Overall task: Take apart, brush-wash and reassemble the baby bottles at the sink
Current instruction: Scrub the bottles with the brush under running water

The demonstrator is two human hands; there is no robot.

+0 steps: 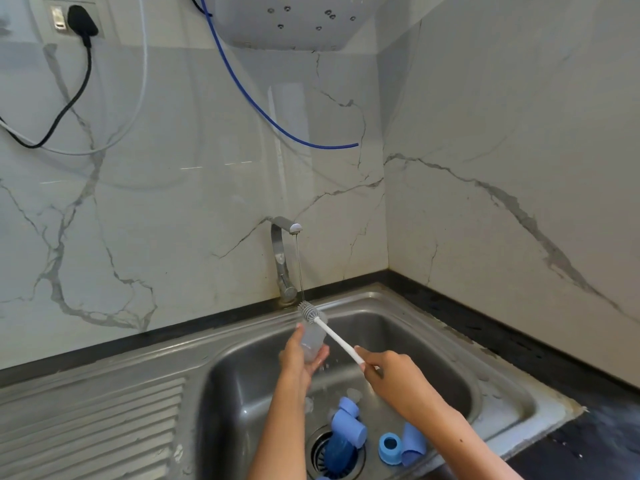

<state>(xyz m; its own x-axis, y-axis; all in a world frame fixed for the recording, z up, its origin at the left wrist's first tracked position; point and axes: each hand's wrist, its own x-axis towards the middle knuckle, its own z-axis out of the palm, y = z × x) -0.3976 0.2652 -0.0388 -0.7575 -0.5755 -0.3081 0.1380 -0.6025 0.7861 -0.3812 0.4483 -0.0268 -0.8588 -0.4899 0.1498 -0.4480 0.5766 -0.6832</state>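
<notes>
My left hand point(300, 358) grips a clear baby bottle body point(312, 341) over the sink basin, mouth tilted up toward the tap. My right hand point(388, 370) pinches the white handle of a bottle brush point(337, 337); its grey bristle head point(307, 310) sits just outside the bottle mouth, under a thin stream of water from the tap point(282, 258). On the basin floor lie blue bottle parts: caps point(349, 424), a screw ring point(390, 447) and another cap point(412, 445). A clear teat point(354, 394) lies near them.
The steel sink point(433, 327) has a ribbed drainboard point(90, 431) on the left and a drain strainer point(334, 452) at the bottom. A dark counter point(519, 344) runs along the marble walls. A blue hose point(277, 123) and black cable point(74, 95) hang above.
</notes>
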